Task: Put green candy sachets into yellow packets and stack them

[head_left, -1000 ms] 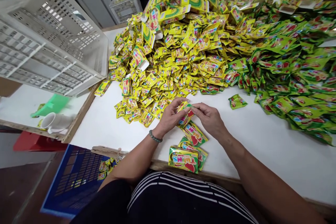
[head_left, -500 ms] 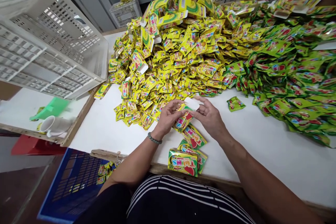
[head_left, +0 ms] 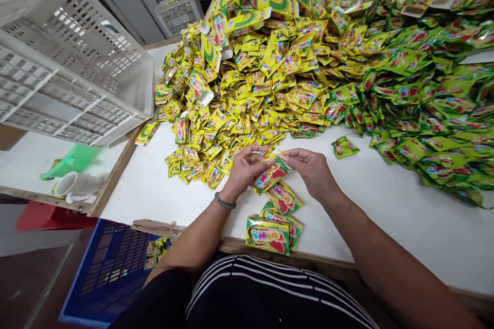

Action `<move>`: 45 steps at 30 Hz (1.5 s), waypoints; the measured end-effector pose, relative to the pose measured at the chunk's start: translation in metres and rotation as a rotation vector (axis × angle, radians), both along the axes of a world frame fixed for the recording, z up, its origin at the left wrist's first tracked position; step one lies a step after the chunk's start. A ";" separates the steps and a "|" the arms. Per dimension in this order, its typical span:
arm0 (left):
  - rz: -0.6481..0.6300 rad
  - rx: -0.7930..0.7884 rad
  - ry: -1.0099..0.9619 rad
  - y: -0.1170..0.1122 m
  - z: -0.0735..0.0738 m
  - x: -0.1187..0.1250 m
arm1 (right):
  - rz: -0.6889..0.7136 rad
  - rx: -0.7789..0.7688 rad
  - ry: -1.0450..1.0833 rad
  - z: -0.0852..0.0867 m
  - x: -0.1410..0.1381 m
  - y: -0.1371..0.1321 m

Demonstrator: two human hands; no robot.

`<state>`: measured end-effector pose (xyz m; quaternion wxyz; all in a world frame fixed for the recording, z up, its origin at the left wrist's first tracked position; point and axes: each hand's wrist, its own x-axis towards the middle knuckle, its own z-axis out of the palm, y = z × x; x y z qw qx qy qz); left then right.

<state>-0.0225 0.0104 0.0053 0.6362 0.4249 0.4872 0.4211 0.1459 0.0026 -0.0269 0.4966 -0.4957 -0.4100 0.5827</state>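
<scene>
A small yellow-green candy box (head_left: 266, 177) printed "TWINS" is held up over the white table (head_left: 185, 203). My left hand (head_left: 247, 168) is closed on its left side, thumb across the front. At the top right end, my right hand (head_left: 306, 167) pinches the box's end flap, of which little white shows. More flat-looking boxes (head_left: 284, 198) of the same print lie below in an overlapping row, down to a box (head_left: 267, 235) at the table's front edge. Just beyond my hands begins a heap of yellow sachets (head_left: 231, 123).
Green sachets (head_left: 424, 113) cover the right side, with one loose sachet (head_left: 345, 147) apart. Cartons (head_left: 278, 2) top the heap. A white crate (head_left: 127, 82) leans at left, above a mug (head_left: 79, 185). A blue crate (head_left: 88, 277) sits below the table edge.
The white flap that stood up from the box's end is now mostly folded down or covered by my right fingers. My right hand has closed in on that end. The view has shifted slightly.
</scene>
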 end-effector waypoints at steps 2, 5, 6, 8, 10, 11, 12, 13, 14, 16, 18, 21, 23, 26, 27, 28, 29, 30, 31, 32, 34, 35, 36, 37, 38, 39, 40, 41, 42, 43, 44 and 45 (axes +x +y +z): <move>-0.015 -0.001 0.001 0.000 0.001 -0.001 | 0.015 -0.023 0.019 -0.002 0.002 0.001; -0.027 0.001 -0.008 0.001 0.001 -0.003 | 0.077 0.013 -0.030 -0.002 0.008 0.002; -0.030 0.002 -0.012 0.001 0.001 -0.004 | 0.103 0.037 -0.051 -0.001 0.010 0.002; -0.028 0.000 -0.026 0.001 0.001 -0.004 | 0.156 0.089 -0.081 0.000 0.013 0.003; -0.009 -0.007 -0.052 0.000 0.001 -0.003 | 0.197 0.151 -0.094 0.002 0.014 0.002; 0.009 -0.009 -0.068 0.000 0.002 -0.003 | 0.200 0.189 -0.104 0.004 0.014 0.001; 0.027 -0.010 -0.083 0.000 0.002 -0.003 | 0.188 0.233 -0.125 0.005 0.013 0.000; 0.043 -0.011 -0.096 0.000 0.003 -0.002 | 0.161 0.285 -0.158 0.006 0.011 -0.002; 0.054 -0.011 -0.105 0.000 0.004 -0.002 | 0.129 0.343 -0.199 0.008 0.009 -0.003; 0.051 -0.015 -0.106 0.001 0.006 -0.003 | 0.080 0.457 -0.281 0.010 0.006 -0.007; 0.024 -0.015 -0.092 0.002 0.007 -0.003 | 0.044 0.526 -0.340 0.011 0.002 -0.009; -0.013 -0.011 -0.076 0.003 0.009 -0.005 | -0.030 0.571 -0.416 0.011 -0.005 -0.012; -0.019 -0.011 -0.068 0.002 0.010 -0.005 | -0.062 0.617 -0.475 0.010 -0.011 -0.014; -0.005 -0.008 -0.060 0.001 0.011 -0.003 | -0.067 0.639 -0.516 0.010 -0.017 -0.016; 0.005 -0.002 -0.061 0.001 0.011 -0.001 | -0.059 0.617 -0.492 0.010 -0.017 -0.015; 0.014 0.008 -0.062 0.001 0.012 0.001 | -0.051 0.579 -0.452 0.010 -0.016 -0.014; 0.011 0.020 -0.060 0.002 0.012 0.003 | -0.050 0.526 -0.401 0.010 -0.012 -0.012; -0.013 0.035 -0.047 0.003 0.013 0.005 | -0.068 0.467 -0.350 0.010 -0.008 -0.010; -0.064 0.051 -0.017 0.005 0.014 0.007 | -0.111 0.408 -0.308 0.010 -0.003 -0.006; -0.145 0.072 0.030 0.007 0.015 0.009 | -0.174 0.358 -0.283 0.009 0.004 -0.002; -0.404 0.141 0.175 0.012 0.018 0.012 | -0.315 0.304 -0.283 0.005 0.017 0.007; -0.560 0.194 0.271 0.014 0.020 0.012 | -0.360 0.292 -0.298 0.002 0.022 0.012; -0.714 0.256 0.376 0.016 0.021 0.013 | -0.386 0.284 -0.316 -0.001 0.027 0.016; -0.856 0.320 0.484 0.017 0.022 0.013 | -0.395 0.278 -0.331 -0.004 0.030 0.019; -0.978 0.377 0.592 0.018 0.023 0.013 | -0.392 0.274 -0.340 -0.006 0.032 0.022; -1.069 0.424 0.694 0.018 0.022 0.013 | -0.382 0.271 -0.345 -0.008 0.033 0.024; -1.122 0.465 0.782 0.018 0.021 0.014 | -0.368 0.270 -0.350 -0.010 0.033 0.025; -1.153 0.501 0.849 0.017 0.018 0.016 | -0.354 0.270 -0.357 -0.010 0.033 0.026; -1.170 0.532 0.894 0.017 0.014 0.017 | -0.345 0.272 -0.367 -0.010 0.033 0.026; -1.175 0.560 0.919 0.016 0.010 0.019 | -0.339 0.276 -0.378 -0.010 0.034 0.026; -1.169 0.581 0.927 0.016 0.007 0.021 | -0.337 0.282 -0.391 -0.009 0.035 0.027; -1.159 0.591 0.923 0.017 0.004 0.021 | -0.338 0.291 -0.402 -0.009 0.036 0.027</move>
